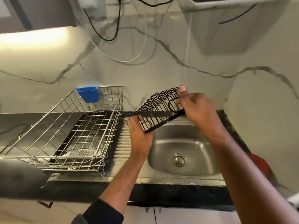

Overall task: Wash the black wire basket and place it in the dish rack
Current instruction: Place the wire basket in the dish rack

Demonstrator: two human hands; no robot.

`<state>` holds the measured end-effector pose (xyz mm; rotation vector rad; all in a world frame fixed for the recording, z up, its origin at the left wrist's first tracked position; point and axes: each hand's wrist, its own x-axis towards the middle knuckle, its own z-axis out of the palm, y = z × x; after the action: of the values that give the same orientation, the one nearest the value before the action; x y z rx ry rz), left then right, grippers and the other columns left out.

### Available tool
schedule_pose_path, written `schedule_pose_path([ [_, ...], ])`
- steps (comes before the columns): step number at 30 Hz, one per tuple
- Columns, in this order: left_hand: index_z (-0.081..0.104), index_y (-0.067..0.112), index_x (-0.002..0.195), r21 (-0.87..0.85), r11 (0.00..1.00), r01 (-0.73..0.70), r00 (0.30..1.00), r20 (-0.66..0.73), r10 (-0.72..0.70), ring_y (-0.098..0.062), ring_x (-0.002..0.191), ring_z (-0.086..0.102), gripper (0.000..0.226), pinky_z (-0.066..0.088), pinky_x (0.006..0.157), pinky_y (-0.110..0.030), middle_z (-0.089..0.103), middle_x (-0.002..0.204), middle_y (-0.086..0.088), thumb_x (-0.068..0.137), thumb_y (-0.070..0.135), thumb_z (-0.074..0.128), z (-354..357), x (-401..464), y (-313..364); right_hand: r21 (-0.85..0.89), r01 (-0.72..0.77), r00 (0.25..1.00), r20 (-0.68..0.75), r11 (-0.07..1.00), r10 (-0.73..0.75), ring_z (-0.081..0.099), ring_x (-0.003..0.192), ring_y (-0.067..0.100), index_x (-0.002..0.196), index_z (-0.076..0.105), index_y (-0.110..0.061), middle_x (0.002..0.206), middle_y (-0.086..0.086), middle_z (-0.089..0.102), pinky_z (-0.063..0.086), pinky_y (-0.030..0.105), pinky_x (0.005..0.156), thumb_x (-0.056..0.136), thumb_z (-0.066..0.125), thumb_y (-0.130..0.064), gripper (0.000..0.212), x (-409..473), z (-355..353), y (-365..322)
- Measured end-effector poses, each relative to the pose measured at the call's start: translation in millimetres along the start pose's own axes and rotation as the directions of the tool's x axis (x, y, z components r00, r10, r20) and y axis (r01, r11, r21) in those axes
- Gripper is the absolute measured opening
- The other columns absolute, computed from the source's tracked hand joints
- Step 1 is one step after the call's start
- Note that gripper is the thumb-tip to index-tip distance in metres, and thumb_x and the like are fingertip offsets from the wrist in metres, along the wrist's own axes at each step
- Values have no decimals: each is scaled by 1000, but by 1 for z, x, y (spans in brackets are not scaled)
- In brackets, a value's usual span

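The black wire basket (157, 109) is held tilted in the air above the back left corner of the steel sink (186, 143). My left hand (140, 132) grips its lower left corner from below. My right hand (196, 109) holds its upper right end, thumb over the top wires. The silver wire dish rack (53, 126) stands on the counter left of the sink, with nothing visible inside it.
A blue plastic cup (88, 94) hangs on the rack's back rim. The sink drain (178, 161) sits in the bowl's middle. A ribbed drainboard (123, 143) lies between rack and bowl. A red object (260, 164) shows behind my right forearm. Cables hang down the marble wall (129, 50).
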<state>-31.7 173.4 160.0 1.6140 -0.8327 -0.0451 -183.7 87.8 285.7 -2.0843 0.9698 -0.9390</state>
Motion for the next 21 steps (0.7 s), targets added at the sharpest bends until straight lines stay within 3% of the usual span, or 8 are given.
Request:
schedule_pose_path([
  [3, 46, 10, 128, 42, 998, -47, 997, 60, 45, -27, 122, 48, 72, 46, 107, -38, 49, 128, -5, 72, 16, 92, -22, 16, -6, 282, -199, 978, 113, 938, 174, 64, 101, 19, 91, 70, -9, 105, 5, 72, 45, 42, 97, 90, 38, -74, 73, 8, 16, -11],
  [5, 48, -1, 130, 74, 988, -132, 988, 84, 126, -38, 129, 45, 78, 43, 108, -54, 46, 135, -18, 69, 15, 93, -42, 30, -11, 345, -275, 959, 170, 897, 229, 53, 126, 22, 113, 66, -7, 142, 10, 54, 35, 44, 110, 84, 41, -79, 82, 14, 34, -16],
  [7, 51, 7, 128, 99, 969, -228, 970, 112, 217, -32, 131, 44, 78, 41, 111, -55, 45, 133, -5, 65, 24, 94, -68, 47, -13, 459, -340, 938, 231, 821, 259, 45, 134, 20, 138, 52, -10, 156, 6, 39, 31, 39, 112, 77, 49, -83, 95, 22, 58, -22],
  [10, 51, 20, 135, 104, 950, -293, 945, 180, 272, -27, 141, 39, 84, 35, 118, -54, 43, 139, 7, 66, 46, 90, -110, 76, -17, 674, -338, 940, 206, 657, 273, 50, 122, 15, 131, 51, -19, 134, -6, 58, 33, 26, 99, 76, 68, -71, 77, 31, 100, -38],
  [13, 49, 20, 142, 79, 960, -270, 946, 209, 249, -14, 142, 40, 81, 33, 120, -39, 48, 145, 6, 75, 51, 83, -156, 101, -28, 752, -327, 935, 170, 572, 311, 55, 126, 23, 128, 56, -20, 133, 2, 62, 38, 44, 110, 50, 82, -75, 99, 44, 150, -56],
  [16, 58, 22, 125, -150, 955, -256, 967, -45, 252, -12, 123, 61, 41, 50, 105, -36, 64, 126, 8, 89, 38, 70, -210, 129, -45, 796, -278, 945, 125, 538, 303, 59, 113, 19, 123, 56, -12, 118, 2, 67, 41, 37, 103, 58, 85, -64, 88, 64, 199, -77],
  [19, 62, 17, 110, -130, 987, -95, 929, -367, 41, -17, 95, 68, 22, 60, 84, -47, 70, 106, -4, 100, 36, 58, -261, 173, -74, 790, -314, 936, 166, 526, 309, 53, 118, 20, 131, 57, -11, 130, 5, 64, 35, 44, 107, 52, 85, -70, 103, 80, 248, -90],
  [21, 61, 15, 117, -152, 958, 242, 931, -240, -274, -19, 100, 66, 41, 57, 88, -43, 67, 120, -12, 101, 51, 53, -291, 206, -98, 791, -317, 940, 191, 524, 282, 58, 120, 21, 125, 63, -15, 128, 7, 67, 36, 47, 109, 60, 83, -67, 86, 87, 277, -98],
])
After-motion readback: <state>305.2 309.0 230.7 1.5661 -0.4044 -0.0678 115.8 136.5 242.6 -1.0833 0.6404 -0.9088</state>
